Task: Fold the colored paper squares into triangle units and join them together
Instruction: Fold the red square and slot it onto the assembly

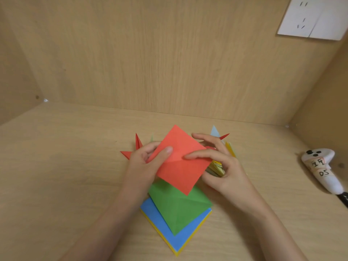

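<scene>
Fingers of the left hand [143, 162] curl behind a red paper square [180, 166] while its thumb [166, 150] presses flat on the upper face, pinching the sheet. The right hand [224, 166] grips the opposite edge: one finger [195, 156] lies across the top of the paper, another stretches out above it, and the rest are tucked beneath. The square is held just above the desk, turned like a diamond, matte and smooth, with faint crease lines crossing its middle.

Directly below it, toward the person, a green sheet [177, 206] with sharp diagonal creases lies on a blue sheet [169, 230], which in turn tops a thin stack with a yellow sheet [177, 253] showing along the bottom edge. Behind the hands, joined units [230, 149] fan out in narrow pointed tips of red, pale blue and yellow; most of this cluster is hidden by the hands and the red paper.

All of this rests on a light wood-grain desk [66, 166] enclosed by matching panels. A white controller [320, 166] with handwritten labels lies at the right, well apart, and a white socket plate [312, 17] sits on the back panel.
</scene>
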`<state>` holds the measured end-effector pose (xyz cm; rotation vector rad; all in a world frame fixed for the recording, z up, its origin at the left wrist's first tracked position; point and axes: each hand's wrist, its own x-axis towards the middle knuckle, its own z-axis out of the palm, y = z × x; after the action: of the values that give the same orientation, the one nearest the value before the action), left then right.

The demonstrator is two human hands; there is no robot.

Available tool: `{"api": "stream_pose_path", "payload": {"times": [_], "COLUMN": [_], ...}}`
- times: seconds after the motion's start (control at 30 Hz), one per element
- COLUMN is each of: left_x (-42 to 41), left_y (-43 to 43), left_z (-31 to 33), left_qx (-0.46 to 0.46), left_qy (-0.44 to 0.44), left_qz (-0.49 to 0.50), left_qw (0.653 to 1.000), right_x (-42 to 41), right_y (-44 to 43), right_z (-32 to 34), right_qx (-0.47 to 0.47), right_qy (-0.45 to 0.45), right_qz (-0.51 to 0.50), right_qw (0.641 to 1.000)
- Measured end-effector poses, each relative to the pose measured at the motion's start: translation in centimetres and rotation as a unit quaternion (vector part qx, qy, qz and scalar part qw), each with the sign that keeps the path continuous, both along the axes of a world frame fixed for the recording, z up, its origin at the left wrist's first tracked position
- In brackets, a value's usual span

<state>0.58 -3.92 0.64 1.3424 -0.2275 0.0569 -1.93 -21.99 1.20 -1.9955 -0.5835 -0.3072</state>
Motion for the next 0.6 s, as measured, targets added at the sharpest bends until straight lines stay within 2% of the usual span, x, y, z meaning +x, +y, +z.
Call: {"api": "stream_pose_path", "payload": {"times": [0.17,0.33,0.43,0.6], "left_x": [-0.4,-1.0,-1.3,-1.0], "left_y": [-0.2,-0.2,-0.2,-0.6], "left_z": [0.1,0.7,1.0,0.6], "left_qx": [0.016,-0.025,0.011,0.071], "left_qy": [-0.001,0.037,0.007,-0.008], "left_qz": [-0.046,-0.090,-0.103,-0.067], "left_qw": [0.999,0.995,0.995,0.995], "right_x": [-0.2,0.0,0.0,0.1], "right_y": [0.5,0.7,0.9,0.8], "right_z": [0.0,-0.3,0.0,0.3], "right_qx": [0.080,0.141,0.178,0.268], "right_qy": [0.022,0.045,0.072,0.094], "right_qz": [-0.030,-0.082,-0.089,-0.068], "right_qw": [0.996,0.986,0.977,0.956]}}
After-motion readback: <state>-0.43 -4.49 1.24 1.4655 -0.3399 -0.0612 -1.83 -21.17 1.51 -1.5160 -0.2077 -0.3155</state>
